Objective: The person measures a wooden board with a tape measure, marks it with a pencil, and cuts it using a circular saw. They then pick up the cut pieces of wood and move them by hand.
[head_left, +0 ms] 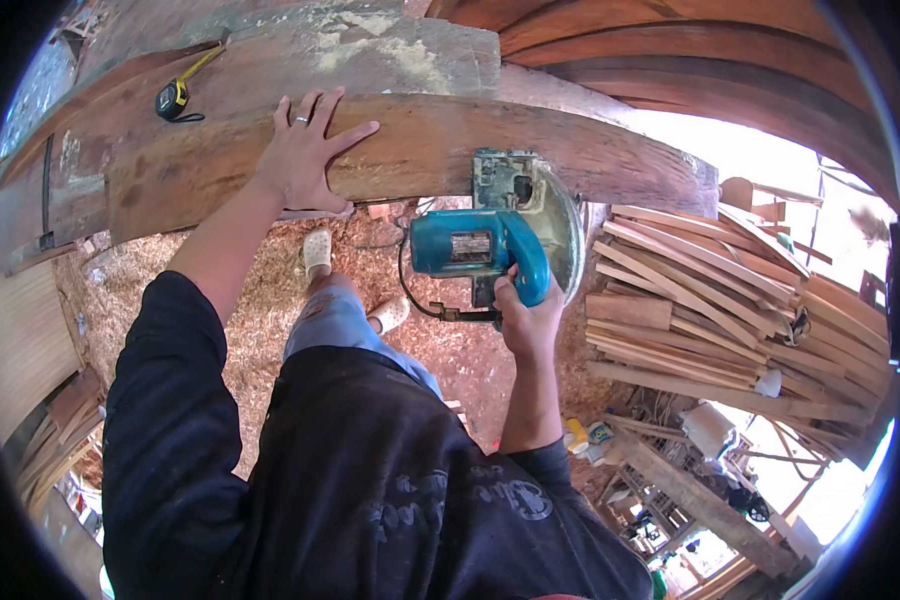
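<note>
My left hand (308,150) lies with its fingers spread on a long brown wooden plank (410,145), pressing on its top near the front edge. A ring shows on one finger. In my right hand (530,315) is the rear handle of a teal circular saw (460,243), my fingers wrapped round it. The saw's metal base plate rests on the plank, right of my left hand, and its round guard faces right. The blade itself is hidden. A black cord (425,305) loops from the saw on its near side.
A yellow and black tape measure (172,98), partly pulled out, lies on the boards at the back left. Stacked wooden strips (690,290) fill the right side. Sawdust (260,300) covers the ground round my feet. Containers (588,438) stand at the lower right.
</note>
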The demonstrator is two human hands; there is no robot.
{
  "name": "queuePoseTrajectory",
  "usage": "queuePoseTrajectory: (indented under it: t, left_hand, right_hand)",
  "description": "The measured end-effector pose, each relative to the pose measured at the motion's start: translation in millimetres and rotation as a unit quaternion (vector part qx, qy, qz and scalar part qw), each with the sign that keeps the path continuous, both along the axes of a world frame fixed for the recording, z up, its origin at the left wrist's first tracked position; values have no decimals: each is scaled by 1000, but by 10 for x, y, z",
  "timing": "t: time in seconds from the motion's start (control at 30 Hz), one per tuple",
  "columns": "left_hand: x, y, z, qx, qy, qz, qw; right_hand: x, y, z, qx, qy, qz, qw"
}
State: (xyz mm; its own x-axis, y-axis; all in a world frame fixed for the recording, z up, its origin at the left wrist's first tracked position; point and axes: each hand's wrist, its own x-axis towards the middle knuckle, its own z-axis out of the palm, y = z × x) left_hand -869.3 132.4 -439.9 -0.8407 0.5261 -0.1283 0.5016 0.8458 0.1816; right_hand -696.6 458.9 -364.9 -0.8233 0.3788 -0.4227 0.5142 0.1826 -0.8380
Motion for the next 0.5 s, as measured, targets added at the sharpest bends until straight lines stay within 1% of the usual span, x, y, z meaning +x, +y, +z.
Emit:
queuePoseTrajectory:
  t: [0.17, 0.4, 0.43, 0.5]
  left_hand:
    - [42, 2, 27, -2, -2, 1, 1000]
    - [7, -4, 6, -18, 5, -1, 1000]
    - [-11, -2, 0, -16, 2, -2, 1000]
    - [-27, -26, 3, -15, -5, -1, 1000]
  right_hand:
    - [118, 56, -147, -14, 14, 4, 1000]
    - [-244, -20, 181, -17, 15, 13, 1000]
    - [-298, -58, 220, -23, 20, 1, 1000]
    - [-320, -41, 174, -4, 20, 7, 1000]
